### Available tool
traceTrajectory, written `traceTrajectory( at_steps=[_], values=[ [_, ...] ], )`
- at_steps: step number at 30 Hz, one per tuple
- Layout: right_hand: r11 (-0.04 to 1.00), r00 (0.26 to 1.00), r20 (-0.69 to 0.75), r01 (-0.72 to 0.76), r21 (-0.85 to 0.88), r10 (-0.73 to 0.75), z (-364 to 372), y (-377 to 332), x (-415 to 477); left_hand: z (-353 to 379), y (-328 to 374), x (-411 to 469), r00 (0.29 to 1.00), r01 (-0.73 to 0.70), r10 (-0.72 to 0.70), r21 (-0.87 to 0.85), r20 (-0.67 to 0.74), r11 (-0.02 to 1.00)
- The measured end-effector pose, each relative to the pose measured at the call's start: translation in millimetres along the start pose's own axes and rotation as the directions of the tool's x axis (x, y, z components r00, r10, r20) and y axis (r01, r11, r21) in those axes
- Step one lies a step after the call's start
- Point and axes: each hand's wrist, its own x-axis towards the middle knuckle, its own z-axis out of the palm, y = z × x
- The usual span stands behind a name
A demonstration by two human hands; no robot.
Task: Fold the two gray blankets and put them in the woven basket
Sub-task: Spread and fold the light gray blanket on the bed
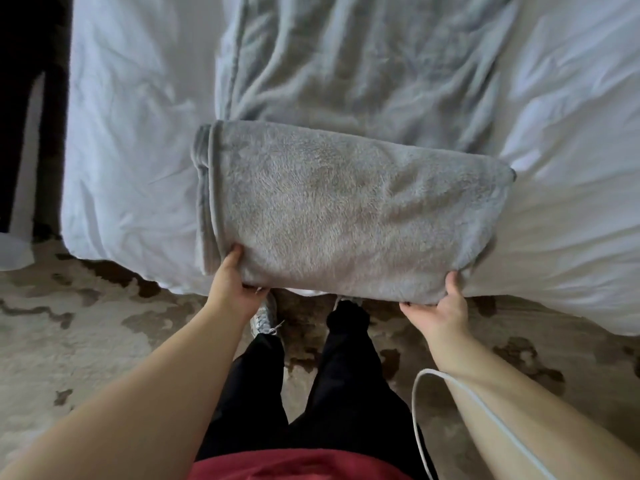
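A folded gray fleece blanket (346,209) lies as a thick rectangle at the near edge of the bed. My left hand (232,282) grips its near left corner, thumb on top and fingers underneath. At the near right corner my right hand (440,306) holds the blanket the same way. A second gray blanket (363,64) lies spread out and rumpled farther back on the bed, its near edge under the folded one. No woven basket is in view.
The bed is covered by a wrinkled white sheet (131,140). A beige and brown patterned rug (86,327) covers the floor below my legs. A white cable (419,410) hangs by my right arm. Dark furniture (27,98) stands at the far left.
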Motion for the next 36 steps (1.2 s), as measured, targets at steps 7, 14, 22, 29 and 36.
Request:
traceTrajectory(
  at_steps=[7,14,22,29,36],
  values=[
    [0.999,0.987,0.160,-0.019,-0.035,0.024,9,-14,-61,14,19,-61,0.995,-0.029,0.029,0.000,-0.092,1.000],
    [0.985,0.969,0.239,0.100,-0.141,-0.065,81,-76,-114,61,47,-130,0.984,-0.092,0.119,-0.202,0.129,0.975],
    [0.966,0.987,0.157,0.016,-0.258,0.026,245,-185,-174,209,146,-208,0.927,-0.243,0.253,-0.071,0.278,0.967],
    [0.843,0.745,0.574,0.512,-0.163,-0.341,414,-303,-342,366,245,-386,0.677,-0.555,0.564,-0.176,0.472,0.813],
    [0.663,0.261,0.782,0.707,0.244,-0.566,473,-389,-537,426,280,-576,0.187,-0.488,0.715,-0.568,0.674,0.662]
  ],
)
